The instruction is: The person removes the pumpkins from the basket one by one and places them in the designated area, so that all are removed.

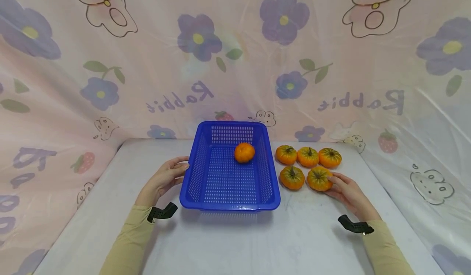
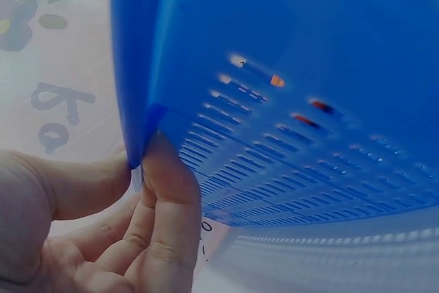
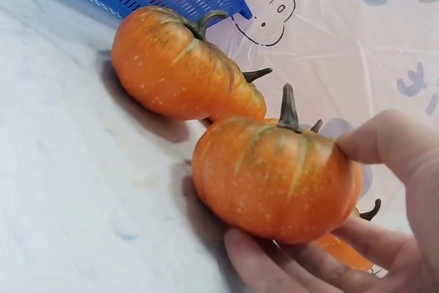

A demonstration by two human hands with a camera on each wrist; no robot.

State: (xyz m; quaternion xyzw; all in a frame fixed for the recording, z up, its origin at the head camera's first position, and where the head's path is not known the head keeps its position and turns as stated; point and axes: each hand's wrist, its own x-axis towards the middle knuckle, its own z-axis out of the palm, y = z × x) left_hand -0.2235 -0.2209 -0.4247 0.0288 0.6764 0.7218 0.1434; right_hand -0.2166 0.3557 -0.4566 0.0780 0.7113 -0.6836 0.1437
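A blue plastic basket [image 1: 229, 206] with slotted walls stands in the middle of the table, and one small orange pumpkin [image 1: 244, 152] lies inside it. My left hand [image 1: 165, 179] pinches the basket's left rim between thumb and fingers; the left wrist view shows the rim [image 2: 134, 101] from outside. On the right, my right hand [image 1: 346, 191] grips a small green-and-orange pumpkin [image 1: 318, 179], thumb on top and fingers beneath. In the right wrist view this pumpkin [image 3: 267, 176] has a short upright stem. Another pumpkin [image 1: 292, 178] sits just left of it.
Behind the held pumpkin stand three more in a row: a left one [image 1: 285, 154], a middle one [image 1: 308, 156] and a right one [image 1: 330, 157]. A white table [image 1: 309, 242] carries everything. A printed curtain [image 1: 235, 62] hangs behind and at the sides.
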